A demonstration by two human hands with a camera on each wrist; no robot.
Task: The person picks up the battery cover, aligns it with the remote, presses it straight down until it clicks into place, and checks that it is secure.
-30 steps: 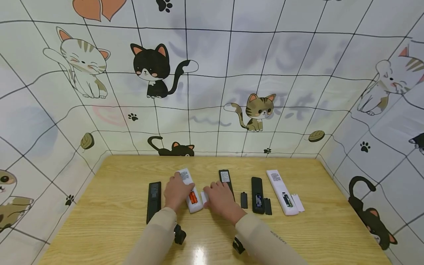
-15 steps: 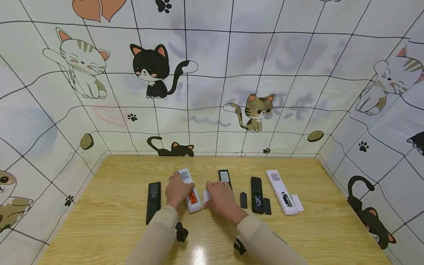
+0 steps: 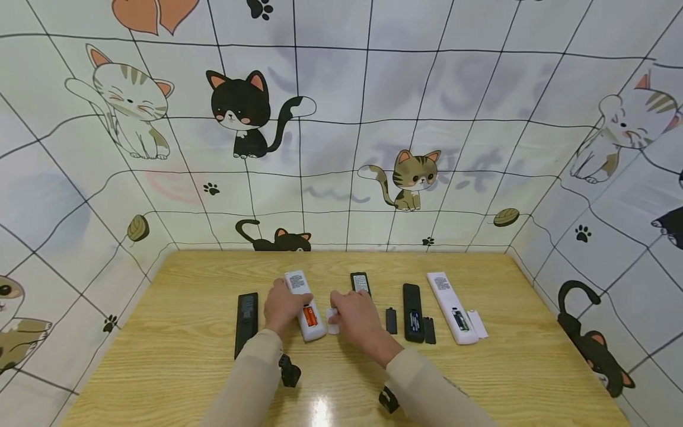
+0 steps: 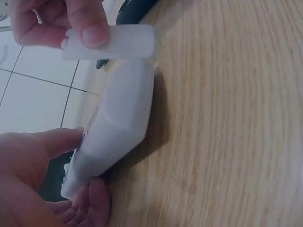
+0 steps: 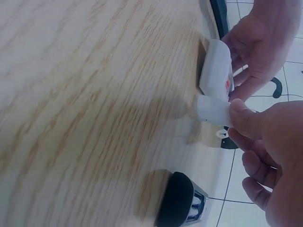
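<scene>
A white remote control (image 3: pixel 312 333) lies back side up, its battery compartment uncovered and orange-red batteries (image 3: pixel 310 316) showing inside. My left hand (image 3: pixel 283 305) grips this remote by its sides, thumb across the back just above the compartment. Just right of it, my right hand (image 3: pixel 358 320) pinches a small white battery cover (image 3: pixel 333 323) between thumb and fingers. In the left wrist view the cover (image 4: pixel 130 42) is held beyond the end of the remote (image 4: pixel 118 104). The right wrist view shows the cover (image 5: pixel 213 110) raised over the table beside the remote.
A black remote (image 3: pixel 246 320) lies at the left. Behind my right hand is another dark remote (image 3: pixel 360 281), partly hidden, with a black cover (image 3: pixel 391 321) nearby. Further right lie a black remote (image 3: pixel 412 299) and a white remote (image 3: pixel 445 293), both with batteries exposed and covers beside them.
My right hand has shifted slightly right with the battery cover and turned it, so more of the cover shows. My left hand stays on the white remote.
</scene>
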